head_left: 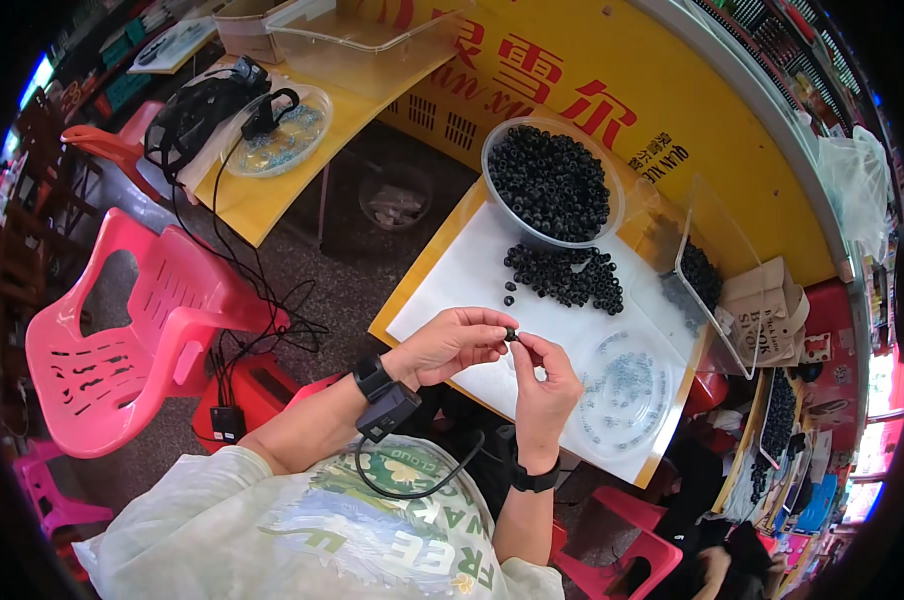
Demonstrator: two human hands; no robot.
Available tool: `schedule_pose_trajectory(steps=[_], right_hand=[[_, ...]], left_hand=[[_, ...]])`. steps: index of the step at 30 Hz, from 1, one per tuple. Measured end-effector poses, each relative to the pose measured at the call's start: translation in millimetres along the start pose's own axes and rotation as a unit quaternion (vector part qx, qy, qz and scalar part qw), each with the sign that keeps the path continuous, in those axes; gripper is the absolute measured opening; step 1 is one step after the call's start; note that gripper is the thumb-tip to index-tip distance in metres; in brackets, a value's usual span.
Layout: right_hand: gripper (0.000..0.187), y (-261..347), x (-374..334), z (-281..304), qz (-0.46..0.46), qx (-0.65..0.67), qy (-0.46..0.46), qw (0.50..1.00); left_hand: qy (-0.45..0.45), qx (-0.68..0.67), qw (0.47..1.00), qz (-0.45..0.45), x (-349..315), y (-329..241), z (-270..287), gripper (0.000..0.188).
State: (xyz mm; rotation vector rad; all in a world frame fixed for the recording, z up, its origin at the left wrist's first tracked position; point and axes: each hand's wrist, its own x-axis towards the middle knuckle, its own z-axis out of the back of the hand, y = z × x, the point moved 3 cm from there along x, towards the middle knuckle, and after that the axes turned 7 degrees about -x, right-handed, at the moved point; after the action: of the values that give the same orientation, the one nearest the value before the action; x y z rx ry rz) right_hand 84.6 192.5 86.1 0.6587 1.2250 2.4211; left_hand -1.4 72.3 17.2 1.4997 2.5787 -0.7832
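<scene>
Red-lettered panel (pixel 627 60); fingers (pixel 480 333) pinch black piece (pixel 511 335).

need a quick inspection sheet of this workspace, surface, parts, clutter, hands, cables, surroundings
Surface: white tabletop with yellow edges, partly covered.
Parts: small dark piece at the fingertips; round bowl full of black pieces; shallow clear dish with tiny pale bits.
Clutter: loose black pieces heaped beside the bowl, a few straying toward the hands.
Hands: left hand and right hand meet at the dark piece, pinching it.
Cables: black cable loops in front of the shirt; more black cables tangle near the pink chair.
Surroundings: pink chair at left; tan bag at right; another person's hand lower right.
</scene>
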Motion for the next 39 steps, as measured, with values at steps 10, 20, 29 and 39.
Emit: schedule_pose_trajectory(steps=[10, 20, 29, 39], right_hand=[[0.014, -5, -9, -5, 0.029, -0.019, -0.026, 0.999], [0.015, -18, -14, -7, 0.009, 0.083, -0.001, 0.996], [0.024, -16, -15, 2, -0.046, 0.124, 0.102, 0.986], [0.03, -12, -29, -1, 0.064, 0.007, 0.183, 0.981]], left_hand=[[0.0, 0.011, 1.0, -0.006, 1, 7, 5, 0.024], [0.02, 0.026, 0.999, 0.021, -2, 6, 5, 0.023], [0.106, 0.073, 0.987, 0.098, -5, -6, 3, 0.05], [0.127, 0.064, 0.972, 0.186, -13, 5, 23, 0.052]])
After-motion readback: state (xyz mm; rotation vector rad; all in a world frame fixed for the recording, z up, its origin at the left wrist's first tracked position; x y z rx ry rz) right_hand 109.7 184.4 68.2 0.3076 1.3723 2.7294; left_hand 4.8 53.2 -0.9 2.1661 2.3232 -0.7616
